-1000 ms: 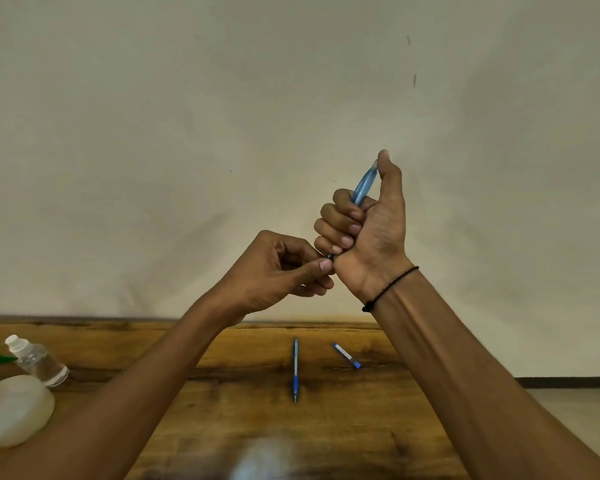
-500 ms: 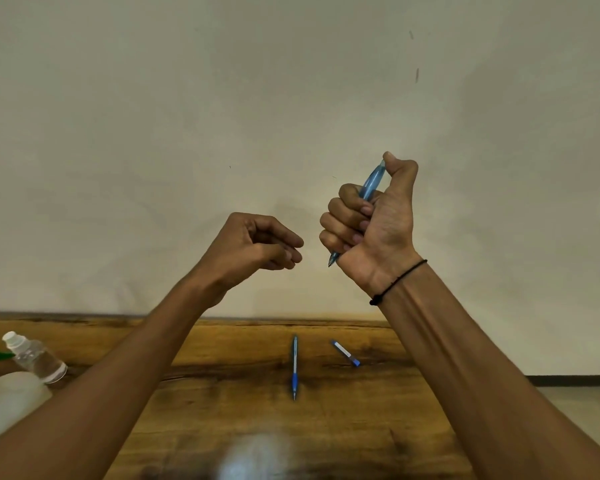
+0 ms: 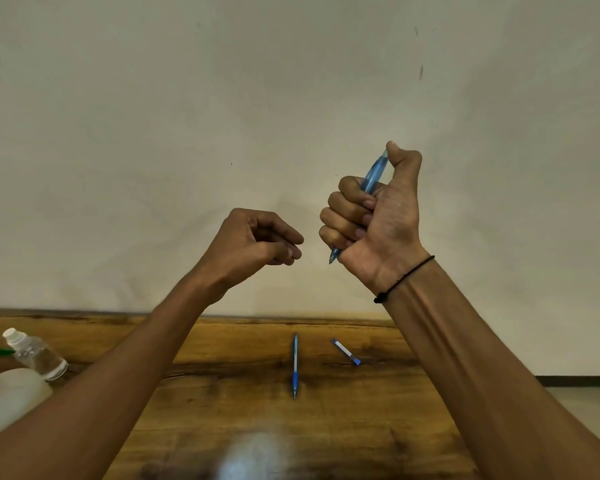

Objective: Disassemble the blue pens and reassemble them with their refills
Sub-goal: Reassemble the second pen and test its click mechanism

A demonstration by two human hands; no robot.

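1. Bottle (image 3: 37, 355) and a white container (image 3: 7, 398) sit far left on the table (image 3: 222, 427), well apart from the work. We ignore them.
2. Left hand (image 3: 253, 245): raised, fingers loosely curled, thumb close to the fingertips. We can't tell whether it pinches some small part; nothing shows in it.
3. Pen (image 3: 371, 178): held in the air, tilted, tip down-left and poking out below the fist, just beside the left hand but not touching it.
4. Right hand (image 3: 374, 220): fist wrapped tight round the barrel, thumb bent over the top end, on the clicker by the look of it.
5. On the table below: a second pen (image 3: 295, 367), tip toward us, and a short piece (image 3: 346, 351) just right of it, apart from it.
6. Our read: tip end is the step in hand. Keep the right fist still as the clamp, let the left do the turning at the tip.
7. Keep the pen tilted tip-down only while the left hand is under it; a spring or refill could drop out.
8. Ease the thumb off the top, so nothing is spring-loaded.
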